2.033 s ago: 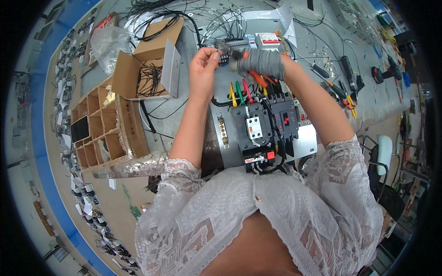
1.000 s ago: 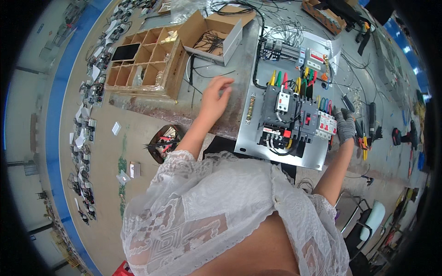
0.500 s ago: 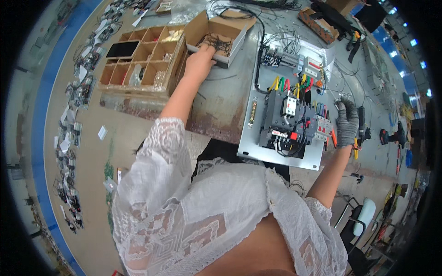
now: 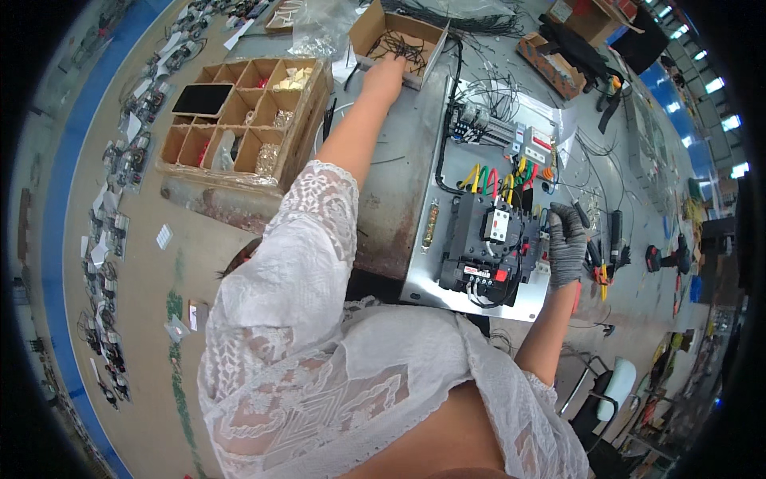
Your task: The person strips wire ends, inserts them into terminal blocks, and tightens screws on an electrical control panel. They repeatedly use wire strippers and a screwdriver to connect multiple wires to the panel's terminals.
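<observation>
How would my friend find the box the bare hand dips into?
On the grey workbench, find the brown tray split into little squares, at the left. Just beyond its upper right corner stands an open box, where the bare left hand dips in. Unlike the tray, it is undivided and holds thin black wires.

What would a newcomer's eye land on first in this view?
Probably the metal mounting plate right of centre, with its bulky black contactor and bright yellow, green and red wire sleeves. Next, the bare left hand at the open cardboard box of black wires, up top, and the grey-gloved right hand by the plate's right edge. Then the smartphone lying on the divided cardboard tray at left.
</observation>
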Motion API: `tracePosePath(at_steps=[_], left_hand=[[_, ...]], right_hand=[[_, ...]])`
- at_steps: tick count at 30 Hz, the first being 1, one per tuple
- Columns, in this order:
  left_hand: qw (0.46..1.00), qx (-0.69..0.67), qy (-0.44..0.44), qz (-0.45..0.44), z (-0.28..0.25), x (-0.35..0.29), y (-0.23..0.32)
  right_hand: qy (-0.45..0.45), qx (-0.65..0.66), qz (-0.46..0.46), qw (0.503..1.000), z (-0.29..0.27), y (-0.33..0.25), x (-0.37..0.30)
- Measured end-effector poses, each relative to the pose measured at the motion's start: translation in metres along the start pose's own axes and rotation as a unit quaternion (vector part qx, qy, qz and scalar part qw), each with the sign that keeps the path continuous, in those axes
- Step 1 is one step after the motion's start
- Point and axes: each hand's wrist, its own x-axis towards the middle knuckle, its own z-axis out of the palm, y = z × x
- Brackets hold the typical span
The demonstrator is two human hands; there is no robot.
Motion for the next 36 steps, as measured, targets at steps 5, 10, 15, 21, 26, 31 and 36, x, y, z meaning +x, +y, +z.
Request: tracePosePath(at_steps=[5, 10, 15, 21, 26, 31, 36], left_hand=[[0.993, -0.092, 0.075, -0.009, -0.068, -0.062, 0.009], [0.99, -0.13, 0.042, -0.021, -0.097, -0.156, 0.007], [0.998, -0.049, -0.011, 0.023, -0.075, -0.196, -0.001], [0.997, -0.069, -0.029, -0.028, -0.113, -0.209, 0.008], [0.996, -0.062, 0.064, 0.01, -0.202, -0.167, -0.024], [0.997, 0.057, -0.046, 0.029, -0.204, -0.144, -0.09], [0.989, 0.062, -0.037, 0.131, -0.185, -0.13, -0.032]], right_hand=[[-0.004, 0.06, 0.051, 0.997, 0.014, 0.02, -0.007], [-0.002, 0.041, 0.051, 0.998, 0.029, 0.022, -0.008], [0.02, 0.041, 0.027, 0.999, 0.03, 0.039, -0.007], [0.008, -0.017, -0.019, 1.0, 0.029, 0.034, -0.003], [0.05, 0.034, 0.029, 0.998, 0.029, 0.047, -0.012], [0.047, -0.041, -0.018, 0.998, 0.037, 0.03, -0.005], [0.049, -0.069, 0.006, 0.996, 0.037, 0.022, -0.005]])
